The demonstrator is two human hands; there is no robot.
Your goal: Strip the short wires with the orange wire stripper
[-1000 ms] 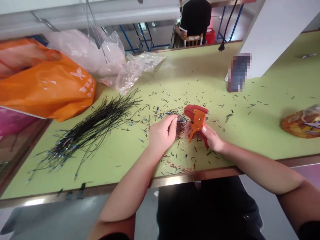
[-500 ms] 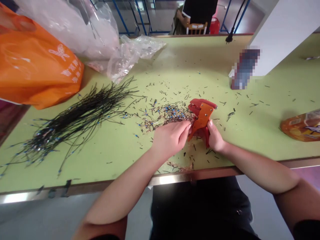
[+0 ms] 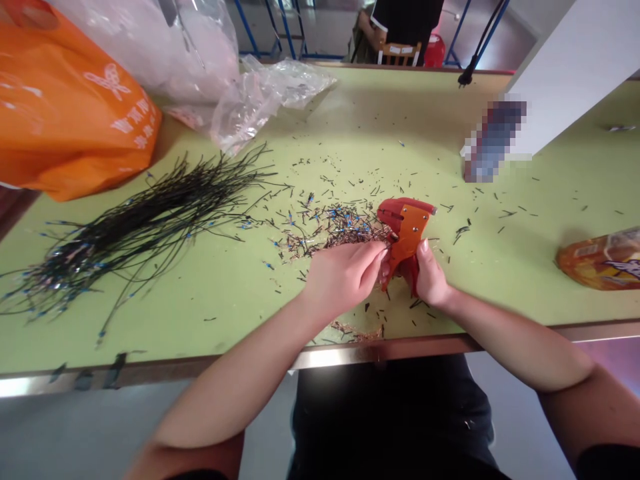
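Observation:
My right hand (image 3: 433, 275) is closed around the handles of an orange and red wire stripper (image 3: 411, 230), its jaws pointing left. My left hand (image 3: 343, 272) is pinched just left of the tool, fingertips close to its jaws. Whatever lies between those fingers is too small and hidden to make out. Beneath and behind the hands spreads a pile of short black wire offcuts (image 3: 345, 223) with blue ends and copper strands. A long bundle of black wires (image 3: 150, 207), many with blue tips, lies to the left on the green tabletop (image 3: 200, 333).
An orange bag (image 3: 75, 113) and clear plastic bags (image 3: 270, 93) stand at the back left. Against a white block (image 3: 565, 80) leans a blurred-out object (image 3: 495, 141). A shiny orange packet (image 3: 600, 260) lies at right. Beyond the table sits another person (image 3: 405, 27).
The stripper's handles have come closer together in my right hand, and its jaws look more closed. My left hand stays beside it. The view has shifted slightly.

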